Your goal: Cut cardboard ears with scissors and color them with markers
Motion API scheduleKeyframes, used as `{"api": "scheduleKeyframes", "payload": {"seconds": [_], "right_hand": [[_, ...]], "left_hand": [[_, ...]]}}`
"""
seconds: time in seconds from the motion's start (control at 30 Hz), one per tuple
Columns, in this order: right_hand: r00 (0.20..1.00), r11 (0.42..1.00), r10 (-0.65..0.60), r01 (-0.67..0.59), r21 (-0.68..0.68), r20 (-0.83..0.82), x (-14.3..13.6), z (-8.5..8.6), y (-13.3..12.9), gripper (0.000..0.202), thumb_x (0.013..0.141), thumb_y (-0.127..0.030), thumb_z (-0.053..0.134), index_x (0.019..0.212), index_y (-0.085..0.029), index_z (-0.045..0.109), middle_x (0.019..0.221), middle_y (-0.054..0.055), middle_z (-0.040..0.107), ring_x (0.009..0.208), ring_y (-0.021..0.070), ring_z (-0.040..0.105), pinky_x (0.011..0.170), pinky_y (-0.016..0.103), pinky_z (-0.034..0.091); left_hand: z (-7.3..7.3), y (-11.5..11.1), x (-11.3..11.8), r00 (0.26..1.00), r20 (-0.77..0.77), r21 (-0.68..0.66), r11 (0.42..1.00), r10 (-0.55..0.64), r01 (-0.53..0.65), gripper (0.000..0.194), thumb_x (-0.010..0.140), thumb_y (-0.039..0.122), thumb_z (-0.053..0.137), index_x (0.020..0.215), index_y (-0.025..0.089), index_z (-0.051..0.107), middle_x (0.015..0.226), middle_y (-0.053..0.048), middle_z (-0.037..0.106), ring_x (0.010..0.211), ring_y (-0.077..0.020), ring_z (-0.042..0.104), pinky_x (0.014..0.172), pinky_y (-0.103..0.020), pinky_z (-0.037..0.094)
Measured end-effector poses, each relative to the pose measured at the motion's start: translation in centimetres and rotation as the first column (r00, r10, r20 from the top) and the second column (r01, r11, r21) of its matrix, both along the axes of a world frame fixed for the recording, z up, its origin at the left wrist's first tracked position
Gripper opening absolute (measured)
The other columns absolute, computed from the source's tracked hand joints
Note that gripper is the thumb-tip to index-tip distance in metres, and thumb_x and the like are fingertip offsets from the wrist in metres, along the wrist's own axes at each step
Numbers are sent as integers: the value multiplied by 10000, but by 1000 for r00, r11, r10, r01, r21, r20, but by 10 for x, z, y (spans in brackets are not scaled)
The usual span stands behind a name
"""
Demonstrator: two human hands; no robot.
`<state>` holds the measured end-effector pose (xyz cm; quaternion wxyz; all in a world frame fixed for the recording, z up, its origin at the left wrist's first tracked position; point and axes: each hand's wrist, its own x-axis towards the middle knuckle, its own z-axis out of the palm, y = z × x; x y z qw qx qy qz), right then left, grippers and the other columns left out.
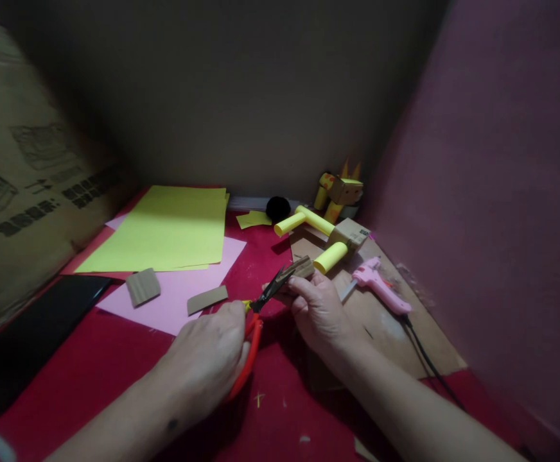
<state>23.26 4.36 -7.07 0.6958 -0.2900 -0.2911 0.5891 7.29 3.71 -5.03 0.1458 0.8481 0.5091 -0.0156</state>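
Note:
My left hand [212, 356] is closed around the handles of red-handled scissors [248, 369]. Their dark blades point up and right, lying against a small piece of corrugated cardboard [302, 266]. That piece is pinched between the thumb and fingers of my right hand [321, 311]. Whether the blades have cut into it I cannot tell. Left of the scissors lie a narrow cardboard strip [207, 299] and a squarish cardboard piece [143, 287]. Just beyond my right hand is a cardboard box shape [350, 235] with yellow paper tubes [331, 258] around it.
A pink glue gun [381, 285] with a black cable rests on a cardboard sheet [405, 340] at right. Yellow paper [164, 228] overlaps pink paper [164, 301]. A black flat object [43, 327], a black pompom [278, 209] and a cardboard-headed figure [347, 191] stand around. Walls close the back and right.

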Motion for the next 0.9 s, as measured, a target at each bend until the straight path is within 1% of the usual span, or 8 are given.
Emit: {"api": "scheduleKeyframes", "payload": {"seconds": [0.17, 0.4, 0.63, 0.77, 0.9], "right_hand": [[1000, 1000, 2, -2, -3, -20, 1, -3, 1, 133, 671, -94, 657, 772, -173, 620, 676, -24, 678, 626, 138, 644, 761, 350, 569], [1000, 1000, -9, 9, 0, 18, -1, 0, 0, 119, 678, -117, 667, 776, -173, 628, 704, -4, 685, 724, 167, 668, 775, 348, 562], [999, 1000, -2, 3, -2, 43, -1, -1, 0, 126, 674, -118, 651, 782, -182, 642, 714, -5, 684, 750, 174, 665, 780, 345, 564], [999, 1000, -13, 14, -9, 42, -2, 0, 0, 131, 673, -117, 645, 787, -180, 641, 713, -6, 681, 719, 166, 659, 788, 353, 557], [999, 1000, -14, 15, -14, 31, -3, -1, -1, 117, 669, -107, 645, 765, -174, 642, 692, -12, 675, 669, 153, 647, 784, 353, 557]], "left_hand": [[1, -1, -1, 1000, -19, -2, 1000, 19, -19, 146, 879, 263, 268, 818, 222, 395, 777, -92, 608, 661, -274, 603, 559, -347, 364], [1, 2, 0, 999, -33, 3, 1000, -3, 3, 179, 887, 282, 264, 832, 213, 420, 805, -101, 612, 678, -274, 604, 569, -354, 371], [1, 2, 1, 997, -77, 14, 1000, -1, 2, 191, 880, 267, 277, 816, 211, 447, 774, -110, 639, 669, -296, 629, 541, -342, 352], [0, 3, 2, 995, -101, 19, 1000, -3, 5, 177, 868, 259, 299, 817, 207, 460, 766, -115, 652, 671, -300, 642, 529, -331, 348], [-1, 4, 1, 994, -107, 12, 1000, 5, -4, 157, 854, 254, 332, 830, 201, 478, 788, -124, 666, 683, -302, 652, 539, -334, 371]]}}
